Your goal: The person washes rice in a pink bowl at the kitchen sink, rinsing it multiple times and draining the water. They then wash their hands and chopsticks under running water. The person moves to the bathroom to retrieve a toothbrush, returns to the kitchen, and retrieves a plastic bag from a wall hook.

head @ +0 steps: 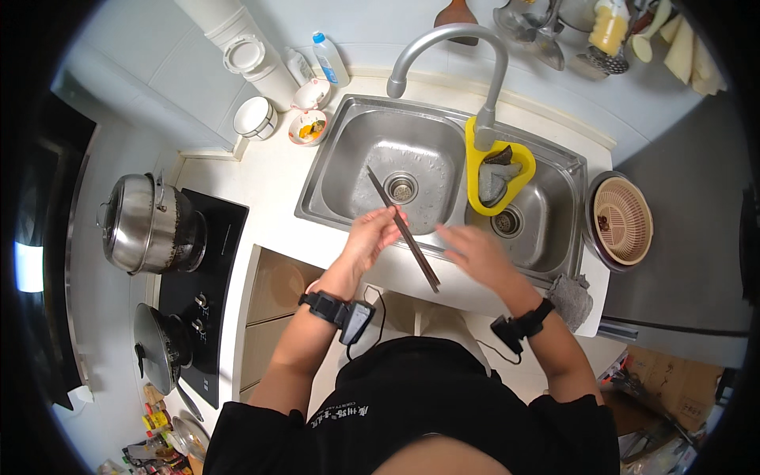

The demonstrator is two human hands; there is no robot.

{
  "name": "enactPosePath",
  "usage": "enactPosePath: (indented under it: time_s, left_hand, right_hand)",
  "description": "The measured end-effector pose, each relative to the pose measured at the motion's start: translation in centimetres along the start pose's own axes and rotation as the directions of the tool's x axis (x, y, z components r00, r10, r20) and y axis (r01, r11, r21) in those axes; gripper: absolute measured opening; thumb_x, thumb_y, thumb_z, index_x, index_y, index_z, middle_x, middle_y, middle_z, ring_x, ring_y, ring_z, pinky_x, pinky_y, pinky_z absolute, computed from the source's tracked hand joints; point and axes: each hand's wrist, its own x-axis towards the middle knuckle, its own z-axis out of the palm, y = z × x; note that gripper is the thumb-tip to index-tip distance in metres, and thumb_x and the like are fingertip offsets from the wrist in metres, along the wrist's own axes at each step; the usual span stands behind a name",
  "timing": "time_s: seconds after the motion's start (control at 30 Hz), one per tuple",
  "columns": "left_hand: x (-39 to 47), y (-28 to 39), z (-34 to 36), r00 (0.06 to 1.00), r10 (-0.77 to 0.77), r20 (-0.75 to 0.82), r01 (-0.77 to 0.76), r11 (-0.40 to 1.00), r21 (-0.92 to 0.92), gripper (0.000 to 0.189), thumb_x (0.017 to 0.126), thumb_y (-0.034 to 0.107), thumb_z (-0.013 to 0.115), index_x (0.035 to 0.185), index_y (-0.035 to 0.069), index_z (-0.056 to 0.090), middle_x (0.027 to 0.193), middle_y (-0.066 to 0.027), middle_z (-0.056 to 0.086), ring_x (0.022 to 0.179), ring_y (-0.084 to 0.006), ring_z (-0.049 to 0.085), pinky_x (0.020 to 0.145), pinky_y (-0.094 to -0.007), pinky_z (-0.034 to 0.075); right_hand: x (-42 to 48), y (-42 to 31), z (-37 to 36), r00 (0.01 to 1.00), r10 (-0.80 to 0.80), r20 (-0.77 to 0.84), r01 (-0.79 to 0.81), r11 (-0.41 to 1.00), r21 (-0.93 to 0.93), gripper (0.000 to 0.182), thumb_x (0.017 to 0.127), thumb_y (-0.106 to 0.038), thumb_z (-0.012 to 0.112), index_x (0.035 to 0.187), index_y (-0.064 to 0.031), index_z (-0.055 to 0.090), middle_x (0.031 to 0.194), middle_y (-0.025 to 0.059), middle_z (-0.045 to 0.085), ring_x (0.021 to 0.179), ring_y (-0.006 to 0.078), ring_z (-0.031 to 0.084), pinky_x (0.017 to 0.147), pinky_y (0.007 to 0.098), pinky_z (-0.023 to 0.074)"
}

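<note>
My left hand [375, 233] holds a pair of dark chopsticks [417, 252] near their middle, over the front edge of the left sink basin [356, 154]. The chopsticks slant, their upper ends over the basin and their lower ends over the counter edge. My right hand [472, 252], slightly blurred, is apart from them to the right, with its fingers spread and nothing in it. A grey gooseneck faucet [499, 65] stands behind the sink. At its base hangs a yellow sink strainer basket [473, 178] holding grey and dark cloths or pads [496, 178].
Left of the sink are small bowls [308, 127], a white enamel mug [255, 119] and bottles [331, 59]. A steel steamer pot [142, 224] and a lidded pan [157, 347] stand on the black hob [222, 237]. At right are a beige colander [623, 219] and a grey rag [570, 300].
</note>
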Motion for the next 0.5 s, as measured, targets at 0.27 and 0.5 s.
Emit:
enactPosePath:
  time_s: [0.27, 0.5]
  left_hand:
    - [7.7, 3.8, -1.7, 0.993, -0.104, -0.048, 0.103, 0.995, -0.007, 0.022, 0.088, 0.025, 0.036, 0.104, 0.012, 0.043, 0.061, 0.0030, 0.041, 0.045, -0.0052, 0.034, 0.038, -0.0164, 0.029]
    - [12.6, 4.3, -2.3, 0.966, -0.216, 0.142, 0.233, 0.965, -0.118, 0.020, 0.088, 0.018, 0.035, 0.100, 0.006, 0.045, 0.069, 0.0003, 0.044, 0.050, -0.0067, 0.039, 0.041, -0.0183, 0.034]
  right_hand:
    - [3.9, 12.4, -1.4, 0.759, 0.646, -0.077, -0.608, 0.747, 0.270, 0.042, 0.077, -0.024, 0.052, 0.115, -0.0083, 0.044, 0.078, 0.0100, 0.057, 0.067, 0.0197, 0.055, 0.063, 0.0288, 0.0433]
    - [11.4, 17.9, 0.4, 0.492, 0.870, -0.018, -0.784, 0.452, 0.426, 0.044, 0.077, -0.035, 0.052, 0.113, -0.0092, 0.046, 0.068, 0.0082, 0.056, 0.059, 0.0136, 0.054, 0.057, 0.0245, 0.0417]
